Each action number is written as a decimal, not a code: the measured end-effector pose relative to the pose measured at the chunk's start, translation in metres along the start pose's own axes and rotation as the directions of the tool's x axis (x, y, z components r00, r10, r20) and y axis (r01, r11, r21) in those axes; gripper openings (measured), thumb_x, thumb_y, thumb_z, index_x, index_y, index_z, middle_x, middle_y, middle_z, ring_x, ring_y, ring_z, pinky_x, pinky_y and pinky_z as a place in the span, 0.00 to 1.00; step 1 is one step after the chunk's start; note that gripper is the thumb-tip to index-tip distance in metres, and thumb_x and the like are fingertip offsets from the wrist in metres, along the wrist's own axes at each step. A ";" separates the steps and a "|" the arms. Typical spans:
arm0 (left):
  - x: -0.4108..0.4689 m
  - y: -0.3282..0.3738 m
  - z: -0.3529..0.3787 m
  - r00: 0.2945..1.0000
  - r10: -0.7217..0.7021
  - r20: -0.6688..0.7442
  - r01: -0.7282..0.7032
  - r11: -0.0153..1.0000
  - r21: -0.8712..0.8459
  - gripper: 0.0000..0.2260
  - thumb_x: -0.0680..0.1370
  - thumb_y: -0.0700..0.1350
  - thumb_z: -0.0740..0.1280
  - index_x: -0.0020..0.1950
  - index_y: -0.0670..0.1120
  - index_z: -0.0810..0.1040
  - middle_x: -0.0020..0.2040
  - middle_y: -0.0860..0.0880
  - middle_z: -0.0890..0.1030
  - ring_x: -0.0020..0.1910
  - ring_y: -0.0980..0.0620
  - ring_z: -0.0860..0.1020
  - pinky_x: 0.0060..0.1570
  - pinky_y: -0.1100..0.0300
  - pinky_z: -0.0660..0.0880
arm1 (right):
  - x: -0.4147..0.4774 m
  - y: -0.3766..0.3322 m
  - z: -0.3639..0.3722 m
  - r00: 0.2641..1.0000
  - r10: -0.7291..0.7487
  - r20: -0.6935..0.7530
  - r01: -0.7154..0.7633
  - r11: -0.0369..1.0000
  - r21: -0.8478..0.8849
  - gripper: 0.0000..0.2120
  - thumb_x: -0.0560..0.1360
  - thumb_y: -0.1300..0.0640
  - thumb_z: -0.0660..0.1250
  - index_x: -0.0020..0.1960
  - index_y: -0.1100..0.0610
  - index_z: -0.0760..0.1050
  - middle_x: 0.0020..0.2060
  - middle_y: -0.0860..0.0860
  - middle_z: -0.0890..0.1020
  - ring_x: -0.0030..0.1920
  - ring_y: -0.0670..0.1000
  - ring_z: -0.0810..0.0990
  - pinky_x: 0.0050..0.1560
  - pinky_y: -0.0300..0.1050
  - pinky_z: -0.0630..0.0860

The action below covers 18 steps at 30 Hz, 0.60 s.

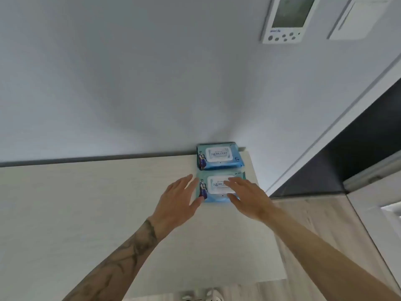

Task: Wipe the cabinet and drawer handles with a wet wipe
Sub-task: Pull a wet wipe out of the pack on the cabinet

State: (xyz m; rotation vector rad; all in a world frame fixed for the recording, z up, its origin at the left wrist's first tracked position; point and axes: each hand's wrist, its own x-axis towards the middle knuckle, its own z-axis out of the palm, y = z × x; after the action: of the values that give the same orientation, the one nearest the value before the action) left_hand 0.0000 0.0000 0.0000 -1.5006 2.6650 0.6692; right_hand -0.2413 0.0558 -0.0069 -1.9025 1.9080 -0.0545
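Both forearms outstretched; left hand [180, 197] and right hand [247, 197] flank near wipe pack [219, 189], grips open, fingers spread.

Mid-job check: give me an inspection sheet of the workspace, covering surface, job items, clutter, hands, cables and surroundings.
Surface: pale wood-grain cabinet top, set against the wall.
Job's things: two blue wet wipe packs at the back right corner, far pack by the wall, near pack in front of it; both lids look closed.
Clutter: nothing seen.
Hands: left hand open, at the near pack's left edge; right hand open, fingers over its lid. No wipe drawn yet.
Cables: nothing seen.
Surroundings: white wall, wall control panel upper right, dark recess to the right. No handles in view.
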 end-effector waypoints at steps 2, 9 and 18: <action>0.021 0.001 0.016 1.000 -0.003 -0.025 0.003 1.000 0.004 0.30 0.88 0.61 0.58 0.88 0.52 0.56 0.87 0.50 0.56 0.86 0.50 0.56 0.82 0.55 0.57 | 0.018 0.011 0.006 1.000 -0.010 -0.015 0.010 1.000 -0.019 0.24 0.87 0.50 0.59 0.82 0.50 0.62 0.82 0.49 0.64 0.81 0.52 0.62 0.78 0.51 0.65; 0.061 0.000 0.064 0.990 0.070 -0.124 -0.064 0.996 0.054 0.29 0.86 0.58 0.64 0.85 0.47 0.66 0.86 0.46 0.62 0.84 0.45 0.61 0.83 0.53 0.56 | 0.051 0.032 0.027 0.976 -0.199 -0.085 0.190 0.976 -0.110 0.28 0.83 0.46 0.67 0.80 0.52 0.67 0.80 0.50 0.68 0.80 0.54 0.64 0.79 0.50 0.61; 0.062 -0.006 0.074 0.989 0.058 -0.132 -0.054 0.998 0.036 0.34 0.84 0.63 0.63 0.86 0.48 0.62 0.87 0.48 0.59 0.86 0.47 0.58 0.83 0.53 0.53 | 0.044 0.043 0.027 0.910 -0.374 -0.179 0.339 0.920 -0.197 0.23 0.78 0.53 0.76 0.70 0.62 0.79 0.70 0.59 0.80 0.70 0.63 0.79 0.66 0.60 0.80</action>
State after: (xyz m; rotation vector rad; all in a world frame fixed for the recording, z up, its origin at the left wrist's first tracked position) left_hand -0.0426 -0.0255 -0.0831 -1.5196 2.8107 0.5433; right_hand -0.2711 0.0238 -0.0582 -2.4274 1.7075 -0.2309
